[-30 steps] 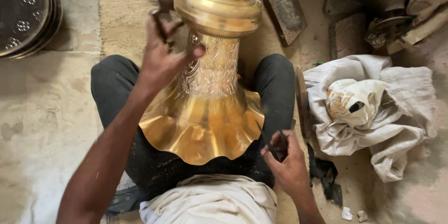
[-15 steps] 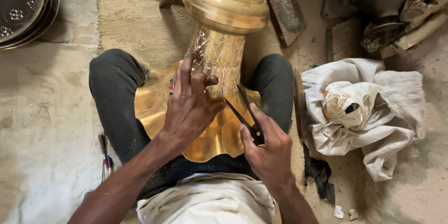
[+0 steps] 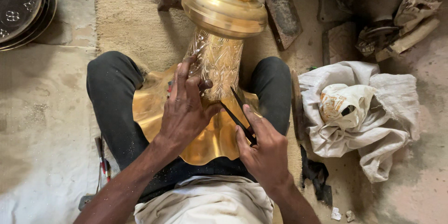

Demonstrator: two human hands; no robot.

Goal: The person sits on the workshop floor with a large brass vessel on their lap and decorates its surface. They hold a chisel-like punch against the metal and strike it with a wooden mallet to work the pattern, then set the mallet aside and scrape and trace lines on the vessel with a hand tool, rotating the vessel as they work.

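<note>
From the head camera we see our left hand (image 3: 186,112) spread flat on the brass vase (image 3: 219,65) lying across our lap, fingers open. Our right hand (image 3: 266,151), just beside it, is closed around a dark two-pronged tool (image 3: 239,112) whose tips touch the vase. Right of that hand lies crumpled cloth (image 3: 364,112); far beyond the left hand, stacked metal plates (image 3: 21,7) are cut off by the frame.

— What's lying around that crumpled white cloth (image 3: 364,112)?

— Behind it, a dark pot (image 3: 373,0) with paper scraps. Far across from it, stacked engraved metal plates (image 3: 21,7). Between, a worn wooden block (image 3: 283,16) on the tan mat (image 3: 126,23).
</note>
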